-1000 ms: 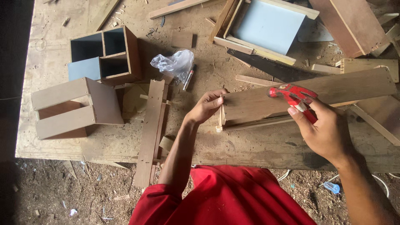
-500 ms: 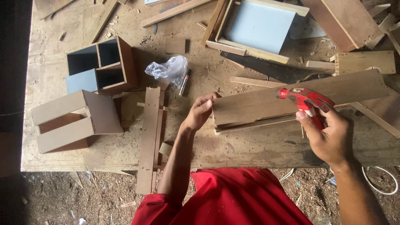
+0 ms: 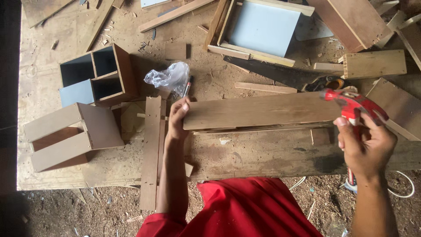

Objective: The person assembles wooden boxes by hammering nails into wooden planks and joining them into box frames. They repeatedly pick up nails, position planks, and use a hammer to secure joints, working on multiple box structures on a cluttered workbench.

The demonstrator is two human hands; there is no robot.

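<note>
Left hand [image 3: 177, 119]: fingers curled over left end of long plank [image 3: 263, 112], gripping it. Right hand [image 3: 366, 147]: fingers wrapped round red-handled claw hammer [image 3: 351, 105], head poised at plank's right end. Plank lies across workbench [image 3: 263, 158] near front edge, atop thin strips; judged mid-nailing, no nail visible, fixing unconfirmed.

Count: one hammer, one handsaw [image 3: 285, 77] behind plank, two open compartment boxes [image 3: 94, 74] [image 3: 70, 134] toward left edge, one blue-panelled frame [image 3: 263, 28] at back edge, one crumpled plastic bag [image 3: 169, 78].
</note>
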